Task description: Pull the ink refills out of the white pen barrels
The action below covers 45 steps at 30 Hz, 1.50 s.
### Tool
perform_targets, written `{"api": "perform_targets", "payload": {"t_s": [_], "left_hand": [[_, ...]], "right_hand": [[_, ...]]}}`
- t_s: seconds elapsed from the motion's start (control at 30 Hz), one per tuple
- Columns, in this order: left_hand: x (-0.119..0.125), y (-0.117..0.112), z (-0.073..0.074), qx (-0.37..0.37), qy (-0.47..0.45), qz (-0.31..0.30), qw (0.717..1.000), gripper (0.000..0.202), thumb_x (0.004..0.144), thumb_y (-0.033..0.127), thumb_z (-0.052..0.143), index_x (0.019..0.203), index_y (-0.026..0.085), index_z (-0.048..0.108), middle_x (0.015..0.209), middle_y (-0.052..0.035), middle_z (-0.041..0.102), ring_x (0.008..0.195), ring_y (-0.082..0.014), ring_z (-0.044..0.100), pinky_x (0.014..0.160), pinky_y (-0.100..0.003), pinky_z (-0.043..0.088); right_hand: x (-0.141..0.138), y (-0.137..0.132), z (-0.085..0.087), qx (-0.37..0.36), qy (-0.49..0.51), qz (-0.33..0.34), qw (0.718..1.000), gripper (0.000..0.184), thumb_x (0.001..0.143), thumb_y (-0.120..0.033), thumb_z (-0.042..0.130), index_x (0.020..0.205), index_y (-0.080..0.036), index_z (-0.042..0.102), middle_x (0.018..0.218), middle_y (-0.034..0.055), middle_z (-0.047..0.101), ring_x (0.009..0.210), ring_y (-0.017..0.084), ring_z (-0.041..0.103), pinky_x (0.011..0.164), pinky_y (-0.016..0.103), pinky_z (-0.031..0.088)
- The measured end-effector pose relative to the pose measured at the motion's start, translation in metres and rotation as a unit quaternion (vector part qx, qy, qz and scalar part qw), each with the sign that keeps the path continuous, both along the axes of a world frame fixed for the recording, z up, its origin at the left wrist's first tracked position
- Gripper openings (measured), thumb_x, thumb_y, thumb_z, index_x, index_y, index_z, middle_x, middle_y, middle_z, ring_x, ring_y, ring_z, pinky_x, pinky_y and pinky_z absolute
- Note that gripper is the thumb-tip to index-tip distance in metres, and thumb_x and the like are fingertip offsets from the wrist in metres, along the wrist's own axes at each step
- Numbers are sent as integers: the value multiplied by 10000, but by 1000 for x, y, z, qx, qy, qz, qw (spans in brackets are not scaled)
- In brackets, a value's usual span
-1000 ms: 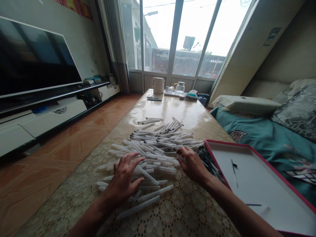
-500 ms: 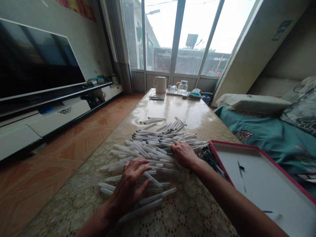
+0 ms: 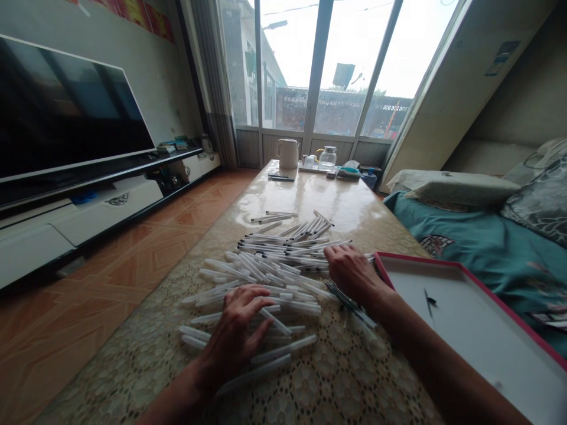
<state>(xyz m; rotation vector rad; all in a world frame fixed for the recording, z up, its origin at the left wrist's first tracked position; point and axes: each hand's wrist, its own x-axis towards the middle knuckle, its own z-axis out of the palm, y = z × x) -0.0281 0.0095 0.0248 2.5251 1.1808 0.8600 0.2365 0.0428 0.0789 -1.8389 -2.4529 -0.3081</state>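
A wide heap of white ballpoint pens with dark tips point(image 3: 274, 277) lies scattered on the lace-covered table point(image 3: 328, 378). My left hand point(image 3: 234, 330) rests palm down on the near part of the heap, its fingers spread over several pens. My right hand point(image 3: 352, 274) lies on the heap's right side, palm down, and the palm hides whether it grips anything. A small bunch of dark-barrelled pens point(image 3: 349, 304) lies just below that hand, beside the wrist.
A white tray with a red rim point(image 3: 460, 319) stands at the table's right, holding a dark pen point(image 3: 429, 303). A white jug point(image 3: 287, 154) and a glass pitcher point(image 3: 327, 158) stand at the far end. A teal-covered bed lies right, a television left.
My right hand has slid right, toward the tray, and the dark-barrelled bunch now lies lower and further left, under the wrist. My left hand has barely moved.
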Motion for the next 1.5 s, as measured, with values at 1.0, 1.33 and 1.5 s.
{"api": "perform_targets", "payload": {"t_s": [1.0, 1.33, 1.5], "left_hand": [[18, -12, -11, 81, 28, -187, 979, 288, 967, 333, 392, 788, 171, 548, 731, -37, 543, 671, -167, 490, 604, -269, 378], [15, -11, -11, 42, 34, -207, 977, 268, 960, 311, 391, 752, 187, 505, 678, -13, 551, 614, -149, 481, 578, -261, 329], [17, -20, -7, -72, 14, -193, 978, 309, 963, 283, 357, 683, 187, 446, 618, 25, 464, 548, -117, 417, 546, -264, 270]], "right_hand": [[-26, -106, -45, -307, 483, 103, 814, 269, 965, -317, 412, 879, -173, 623, 647, -52, 405, 591, 94, 355, 560, 213, 324], [-29, -107, -50, -294, 488, 110, 814, 386, 978, -395, 364, 815, -166, 628, 672, -24, 498, 625, 105, 440, 588, 202, 368], [-37, -108, -56, -249, 408, 116, 870, 344, 981, -342, 364, 758, -176, 568, 637, -34, 523, 567, 90, 444, 537, 195, 323]]}}
